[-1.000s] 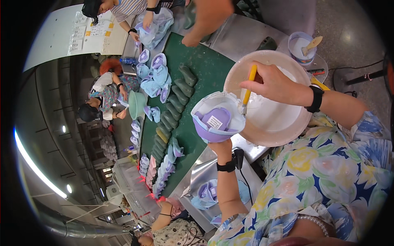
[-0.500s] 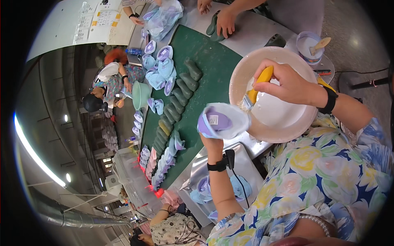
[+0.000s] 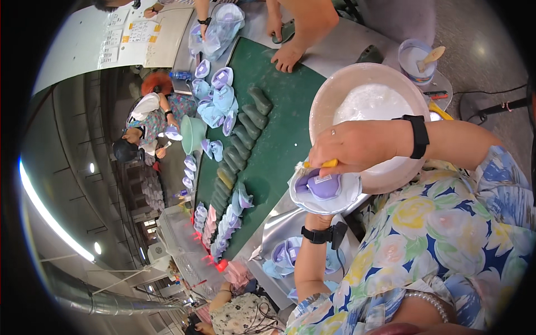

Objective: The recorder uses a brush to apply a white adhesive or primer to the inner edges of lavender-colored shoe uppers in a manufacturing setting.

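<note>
My left hand (image 3: 319, 220) holds a purple and pale-blue fabric shoe upper (image 3: 325, 188) from below, its open side facing up; most of the fingers are hidden under it. My right hand (image 3: 349, 146) is closed round a brush with a yellow handle (image 3: 324, 164). The brush is down at the upper's far left rim, its bristles mostly hidden by the fabric and my fingers. Right behind my right hand stands a large pale-pink basin (image 3: 319, 109) with white liquid in it.
A green conveyor belt (image 3: 279, 134) carries a row of dark green shoe lasts (image 3: 244, 135) and several uppers (image 3: 228, 226). A tub (image 3: 403, 58) with a wooden-handled brush (image 3: 432, 57) stands beyond the basin. Across the belt, a co-worker's hand (image 3: 287, 57) rests near a last. A metal tray (image 3: 273, 226) lies near my left arm.
My right hand has moved left and down from over the basin, bringing the brush to the upper. My left hand has shifted right and down, tipping the upper to face up.
</note>
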### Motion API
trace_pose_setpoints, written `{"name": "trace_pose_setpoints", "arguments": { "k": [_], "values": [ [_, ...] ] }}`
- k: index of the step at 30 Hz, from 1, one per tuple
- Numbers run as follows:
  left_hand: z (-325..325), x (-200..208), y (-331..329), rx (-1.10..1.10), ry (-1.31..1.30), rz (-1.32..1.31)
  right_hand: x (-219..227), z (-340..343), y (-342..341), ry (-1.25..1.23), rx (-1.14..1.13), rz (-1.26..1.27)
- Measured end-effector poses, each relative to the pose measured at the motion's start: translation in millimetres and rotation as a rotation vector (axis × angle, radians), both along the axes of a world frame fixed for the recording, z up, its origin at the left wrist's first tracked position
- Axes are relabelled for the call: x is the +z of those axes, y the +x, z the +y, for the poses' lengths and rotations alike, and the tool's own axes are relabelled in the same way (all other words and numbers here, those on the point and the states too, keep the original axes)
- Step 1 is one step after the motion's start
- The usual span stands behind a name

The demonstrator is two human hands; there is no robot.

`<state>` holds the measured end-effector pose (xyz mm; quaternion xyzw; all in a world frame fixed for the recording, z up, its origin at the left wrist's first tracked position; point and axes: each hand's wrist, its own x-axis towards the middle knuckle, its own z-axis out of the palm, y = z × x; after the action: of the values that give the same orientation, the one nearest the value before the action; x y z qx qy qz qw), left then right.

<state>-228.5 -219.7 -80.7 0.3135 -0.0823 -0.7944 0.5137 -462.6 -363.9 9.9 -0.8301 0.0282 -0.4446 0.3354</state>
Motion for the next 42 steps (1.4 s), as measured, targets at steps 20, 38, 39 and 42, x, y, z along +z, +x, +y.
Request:
{"name": "trace_pose_setpoints", "arguments": {
  "k": [20,38,39,42],
  "values": [
    [-4,1,-1,0.110,0.099,0.229,17,-16,3,0.222,-0.127,0.295],
    [-24,44,5,0.166,-0.075,-0.523,14,-13,-8,0.100,-0.151,0.046],
    [-24,44,2,0.185,-0.118,-0.542,13,-9,-10,0.017,-0.122,0.151],
    [-24,40,0,0.266,-0.165,-0.507,-2,-9,-15,-0.054,-0.017,0.243]
  ]
}}
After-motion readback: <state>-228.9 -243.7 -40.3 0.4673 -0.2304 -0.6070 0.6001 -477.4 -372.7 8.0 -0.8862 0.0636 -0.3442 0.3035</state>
